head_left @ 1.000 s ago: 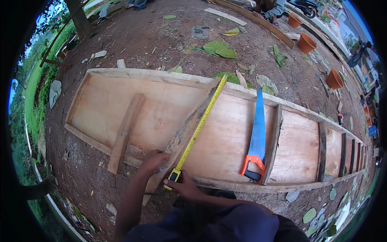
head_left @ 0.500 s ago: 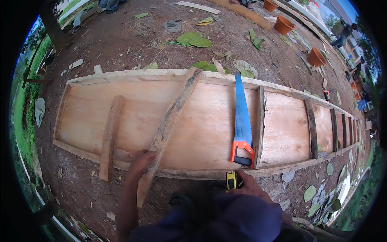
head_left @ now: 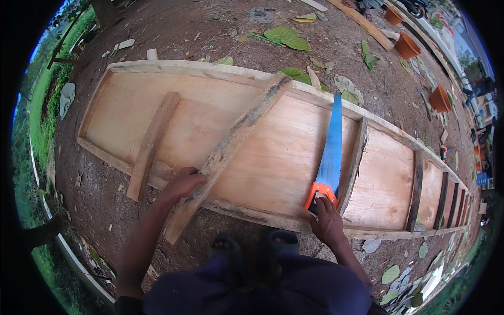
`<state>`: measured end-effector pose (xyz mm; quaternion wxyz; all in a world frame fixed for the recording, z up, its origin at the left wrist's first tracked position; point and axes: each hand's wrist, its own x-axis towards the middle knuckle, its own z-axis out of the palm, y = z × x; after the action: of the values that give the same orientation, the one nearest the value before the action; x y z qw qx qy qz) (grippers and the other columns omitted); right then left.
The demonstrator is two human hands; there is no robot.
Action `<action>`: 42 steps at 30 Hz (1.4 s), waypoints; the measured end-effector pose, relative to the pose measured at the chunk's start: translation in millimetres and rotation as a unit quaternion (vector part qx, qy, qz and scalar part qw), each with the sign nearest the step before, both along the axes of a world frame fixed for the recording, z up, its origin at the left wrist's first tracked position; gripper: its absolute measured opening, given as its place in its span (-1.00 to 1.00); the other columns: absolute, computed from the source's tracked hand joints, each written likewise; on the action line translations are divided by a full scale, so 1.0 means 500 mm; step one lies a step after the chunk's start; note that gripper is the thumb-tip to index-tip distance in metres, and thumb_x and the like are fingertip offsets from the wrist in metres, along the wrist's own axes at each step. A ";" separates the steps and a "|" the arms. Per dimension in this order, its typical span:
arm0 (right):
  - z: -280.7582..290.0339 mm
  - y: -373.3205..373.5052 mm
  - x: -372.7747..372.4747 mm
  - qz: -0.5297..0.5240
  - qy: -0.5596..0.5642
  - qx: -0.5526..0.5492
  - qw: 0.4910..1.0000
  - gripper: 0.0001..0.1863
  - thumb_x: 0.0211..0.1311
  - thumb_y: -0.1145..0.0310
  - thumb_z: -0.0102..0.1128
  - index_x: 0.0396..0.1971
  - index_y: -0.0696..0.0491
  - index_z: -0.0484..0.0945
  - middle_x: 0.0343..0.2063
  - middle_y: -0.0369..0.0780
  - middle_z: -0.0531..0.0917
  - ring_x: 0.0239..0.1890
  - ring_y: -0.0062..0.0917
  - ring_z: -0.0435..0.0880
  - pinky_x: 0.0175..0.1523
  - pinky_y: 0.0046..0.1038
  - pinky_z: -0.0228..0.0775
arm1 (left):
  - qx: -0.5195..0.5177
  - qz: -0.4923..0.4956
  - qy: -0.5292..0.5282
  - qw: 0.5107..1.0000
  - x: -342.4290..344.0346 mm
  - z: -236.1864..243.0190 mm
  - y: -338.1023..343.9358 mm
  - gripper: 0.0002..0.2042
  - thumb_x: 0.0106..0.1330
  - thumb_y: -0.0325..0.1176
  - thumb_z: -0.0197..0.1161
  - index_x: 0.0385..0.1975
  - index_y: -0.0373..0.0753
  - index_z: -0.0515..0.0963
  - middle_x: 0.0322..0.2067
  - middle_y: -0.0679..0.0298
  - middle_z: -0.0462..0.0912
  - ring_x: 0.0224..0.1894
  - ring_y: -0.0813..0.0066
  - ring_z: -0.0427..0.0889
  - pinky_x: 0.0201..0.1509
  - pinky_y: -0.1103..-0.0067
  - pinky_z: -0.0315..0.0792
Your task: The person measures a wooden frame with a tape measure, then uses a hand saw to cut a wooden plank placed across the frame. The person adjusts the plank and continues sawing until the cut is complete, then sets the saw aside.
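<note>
My left hand (head_left: 186,185) grips a weathered loose plank (head_left: 239,131) that lies diagonally across a long plywood panel (head_left: 126,110) with a timber frame. My right hand (head_left: 326,224) has its fingers curled on the orange-and-black handle of a blue-bladed handsaw (head_left: 329,152), lying in the frame beside a crosspiece (head_left: 353,165). A shorter loose timber (head_left: 149,152) lies to the left of the plank. I cannot see the yellow tape measure now; it may be hidden by my right hand.
Dirt ground with large leaves (head_left: 286,39) surrounds the panel. Terracotta pots (head_left: 407,47), a long board (head_left: 362,23) and part of another person (head_left: 362,8) are at the back. More crosspieces (head_left: 417,191) divide the panel's right part. A tree trunk (head_left: 105,13) stands at upper left.
The tape was extended along the plank, then retracted and carried rightward in my right hand. That hand has since moved up onto the saw's handle. My left hand stayed on the plank.
</note>
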<state>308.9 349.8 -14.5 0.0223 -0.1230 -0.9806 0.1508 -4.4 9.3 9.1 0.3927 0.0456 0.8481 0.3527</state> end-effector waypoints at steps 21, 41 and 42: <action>0.179 -0.057 -0.106 -0.146 0.289 -0.347 0.880 -0.30 0.19 0.43 0.11 0.31 0.41 0.17 -0.59 -0.24 0.54 -0.52 -0.58 0.54 -0.35 -0.56 0.43 | -0.117 -0.014 0.001 0.993 0.000 -0.029 -0.022 -0.36 -0.03 0.10 0.39 -0.16 -0.43 0.74 -0.25 -0.05 0.78 -0.18 0.11 0.75 -0.07 0.33 0.57; 0.112 -0.185 -0.095 0.144 0.046 -0.370 0.917 -0.51 0.19 0.53 0.31 0.16 0.22 0.59 -0.14 -0.02 0.78 -0.09 -0.31 0.82 0.08 -0.39 0.58 | -0.102 0.149 0.065 0.981 0.055 -0.006 -0.014 -0.45 -0.14 0.04 0.55 -0.31 -0.35 0.78 -0.31 -0.02 0.79 -0.24 0.16 0.78 -0.11 0.36 0.59; 0.113 -0.188 -0.094 0.145 0.049 -0.373 0.915 -0.51 0.19 0.53 0.30 0.16 0.22 0.59 -0.14 -0.02 0.78 -0.10 -0.31 0.82 0.08 -0.39 0.58 | -0.104 0.150 0.062 0.981 0.055 -0.010 -0.017 -0.46 -0.14 0.04 0.55 -0.32 -0.35 0.78 -0.33 -0.02 0.79 -0.25 0.16 0.78 -0.12 0.36 0.59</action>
<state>262.0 256.0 41.8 0.0011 0.0289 -0.8580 0.5128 22.9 0.6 4.1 0.2845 -0.1011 0.9003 0.3134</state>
